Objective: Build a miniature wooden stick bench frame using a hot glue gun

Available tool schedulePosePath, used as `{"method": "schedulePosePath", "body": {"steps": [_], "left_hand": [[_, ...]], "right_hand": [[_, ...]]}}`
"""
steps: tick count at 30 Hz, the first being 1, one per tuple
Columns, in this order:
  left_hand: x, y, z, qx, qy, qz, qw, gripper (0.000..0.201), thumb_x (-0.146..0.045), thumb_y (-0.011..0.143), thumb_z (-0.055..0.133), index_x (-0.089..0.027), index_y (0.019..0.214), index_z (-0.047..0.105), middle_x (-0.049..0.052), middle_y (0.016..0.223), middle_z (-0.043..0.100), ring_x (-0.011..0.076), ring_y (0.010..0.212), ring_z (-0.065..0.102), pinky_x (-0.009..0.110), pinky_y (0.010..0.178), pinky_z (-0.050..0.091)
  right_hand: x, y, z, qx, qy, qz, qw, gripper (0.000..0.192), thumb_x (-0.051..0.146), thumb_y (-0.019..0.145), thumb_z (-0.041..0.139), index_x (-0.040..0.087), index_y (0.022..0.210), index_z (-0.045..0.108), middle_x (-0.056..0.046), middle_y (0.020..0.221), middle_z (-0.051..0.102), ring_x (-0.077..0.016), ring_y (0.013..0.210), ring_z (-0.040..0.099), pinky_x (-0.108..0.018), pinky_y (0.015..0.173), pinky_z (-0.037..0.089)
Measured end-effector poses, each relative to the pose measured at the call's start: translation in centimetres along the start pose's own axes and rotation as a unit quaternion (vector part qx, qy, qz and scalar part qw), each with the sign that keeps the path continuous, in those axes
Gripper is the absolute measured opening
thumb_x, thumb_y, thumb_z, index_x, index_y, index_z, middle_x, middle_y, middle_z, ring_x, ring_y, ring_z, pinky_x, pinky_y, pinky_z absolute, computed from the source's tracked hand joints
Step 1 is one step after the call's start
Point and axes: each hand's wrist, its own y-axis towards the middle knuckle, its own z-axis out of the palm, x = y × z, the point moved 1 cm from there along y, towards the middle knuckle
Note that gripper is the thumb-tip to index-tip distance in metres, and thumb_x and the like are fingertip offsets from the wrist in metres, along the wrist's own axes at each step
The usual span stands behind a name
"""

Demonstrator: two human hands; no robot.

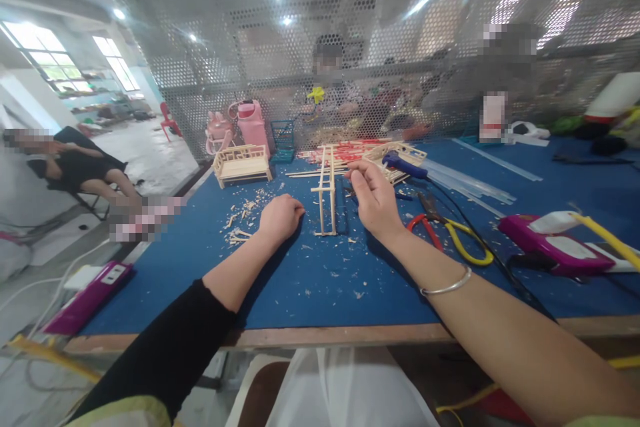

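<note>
A small ladder-like frame of thin wooden sticks (327,193) stands on the blue table top (310,280). My right hand (374,197) is raised beside it, fingers pinched near the frame's top rail; whether a stick is between the fingertips is unclear. My left hand (280,217) rests as a closed fist on the table just left of the frame, holding nothing visible. Wood chips (245,213) lie scattered to the left of that fist.
A finished miniature wooden bench (243,163) stands at the back left, with loose sticks (345,150) and a blue-handled tool (405,165) behind. Red and yellow pliers (450,230) lie right of my hand. A magenta box (555,247) lies far right. A perforated screen (400,67) backs the table; people sit beyond.
</note>
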Motion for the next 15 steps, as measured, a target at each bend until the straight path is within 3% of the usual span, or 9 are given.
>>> {"method": "schedulePosePath", "body": {"steps": [5, 10, 15], "left_hand": [[1.3, 0.5, 0.0, -0.005, 0.015, -0.021, 1.000, 0.041, -0.007, 0.079, 0.042, -0.023, 0.104, 0.071, 0.009, 0.103, 0.070, 0.0232, 0.097, 0.064, 0.031, 0.086, 0.047], [1.6, 0.0, -0.6, 0.025, -0.007, 0.045, 0.999, 0.027, -0.025, 0.082, 0.051, -0.026, 0.097, 0.073, 0.002, 0.105, 0.071, 0.0189, 0.098, 0.063, 0.026, 0.089, 0.045], [0.6, 0.5, -0.3, 0.030, 0.013, 0.032, 0.999, 0.022, -0.029, 0.083, 0.054, -0.023, 0.089, 0.074, 0.007, 0.099, 0.070, 0.0214, 0.089, 0.063, 0.029, 0.082, 0.047]], "right_hand": [[-0.3, -0.1, -0.1, 0.007, 0.002, 0.008, 1.000, 0.029, 0.048, 0.089, 0.044, 0.023, 0.094, 0.055, -0.004, 0.084, 0.063, -0.0174, 0.075, 0.058, -0.034, 0.068, 0.048], [-0.3, -0.1, 0.0, 0.014, 0.002, 0.007, 1.000, 0.027, 0.047, 0.089, 0.043, 0.022, 0.094, 0.055, -0.003, 0.081, 0.061, -0.0174, 0.076, 0.058, -0.033, 0.068, 0.048], [-0.2, -0.2, 0.2, 0.020, 0.001, 0.004, 1.000, 0.022, 0.041, 0.089, 0.044, 0.023, 0.094, 0.055, -0.004, 0.083, 0.063, -0.0167, 0.076, 0.059, -0.032, 0.069, 0.048]]}}
